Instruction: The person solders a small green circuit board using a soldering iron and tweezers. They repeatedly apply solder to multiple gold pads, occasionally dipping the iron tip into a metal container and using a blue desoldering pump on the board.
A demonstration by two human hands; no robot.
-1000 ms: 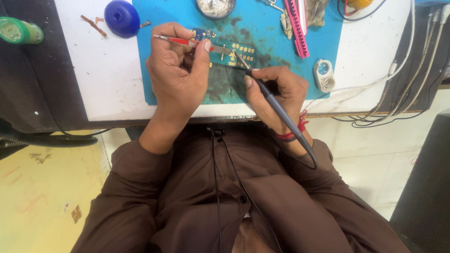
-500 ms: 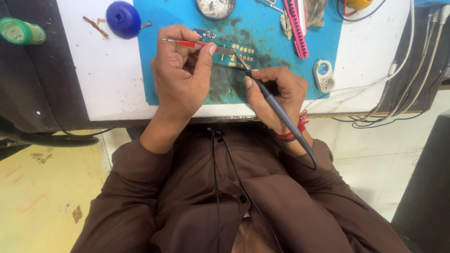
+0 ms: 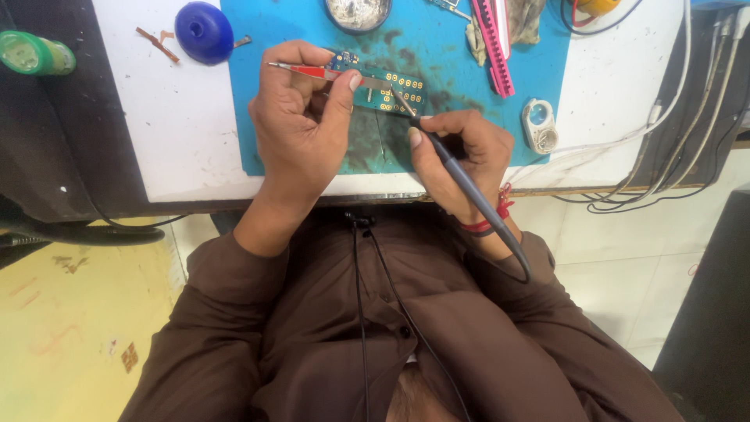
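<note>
My left hand [image 3: 301,125] pinches red-handled tweezers [image 3: 312,71], whose tips rest on a small green circuit board [image 3: 391,90] with gold pads. The board lies on a stained blue work mat [image 3: 453,125]. My right hand [image 3: 461,152] grips a dark soldering iron [image 3: 461,176] like a pen. Its metal tip touches the board's near edge, and its cable trails back over my wrist, which wears a red thread band.
A blue round cap [image 3: 204,31] and a green bottle [image 3: 35,53] sit at the left. A tin of solder residue [image 3: 358,12], a pink comb-like tool [image 3: 492,43], a small solder-wire reel [image 3: 539,125] and several white cables [image 3: 672,94] lie on the white table [image 3: 156,117].
My left hand and the tweezers have shifted slightly up and right along the board. The right hand and iron tip have stayed almost still.
</note>
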